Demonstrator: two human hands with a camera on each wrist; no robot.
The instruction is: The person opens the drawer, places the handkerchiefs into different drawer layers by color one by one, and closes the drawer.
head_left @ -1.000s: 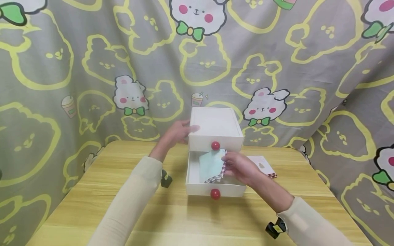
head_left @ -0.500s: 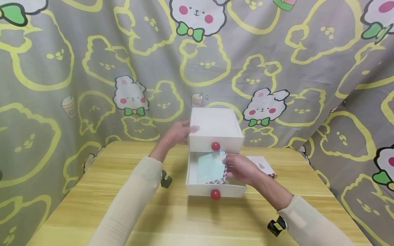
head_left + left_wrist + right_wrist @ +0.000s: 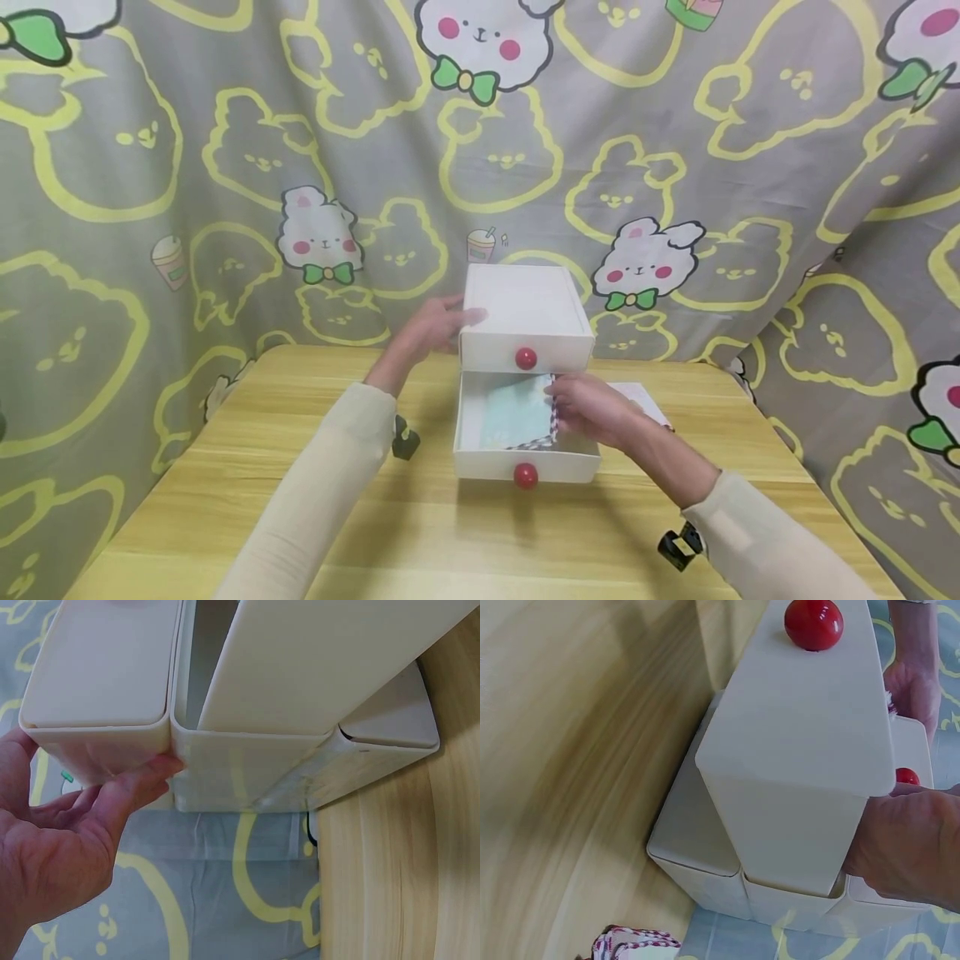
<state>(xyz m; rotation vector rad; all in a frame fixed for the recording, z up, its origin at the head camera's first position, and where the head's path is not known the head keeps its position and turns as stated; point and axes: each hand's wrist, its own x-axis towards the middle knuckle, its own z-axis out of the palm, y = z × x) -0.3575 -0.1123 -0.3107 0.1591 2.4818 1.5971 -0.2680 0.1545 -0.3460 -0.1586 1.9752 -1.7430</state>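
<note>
A white drawer cabinet (image 3: 525, 298) with red ball knobs stands on the table. Its top drawer is closed, while a lower drawer (image 3: 483, 465) is pulled out. My left hand (image 3: 433, 323) holds the cabinet's upper left side, thumb over the top edge and fingers against the side, as the left wrist view (image 3: 75, 832) also has it. Inside the open drawer lies a pale blue folded cloth (image 3: 517, 414) with a checkered trim. My right hand (image 3: 596, 410) reaches into the drawer and pinches the cloth's right edge. In the right wrist view the drawer wall hides those fingertips.
Another folded cloth (image 3: 647, 400), whitish with a red checkered trim, lies on the wooden table (image 3: 337, 517) right of the cabinet, partly behind my right arm. A patterned grey curtain (image 3: 397, 167) hangs close behind the cabinet. Below the open drawer sits a closed tier (image 3: 694, 832).
My right hand has lowered the pale blue cloth, which now lies flatter and deeper in the open drawer. The left hand has kept its place on the cabinet.
</note>
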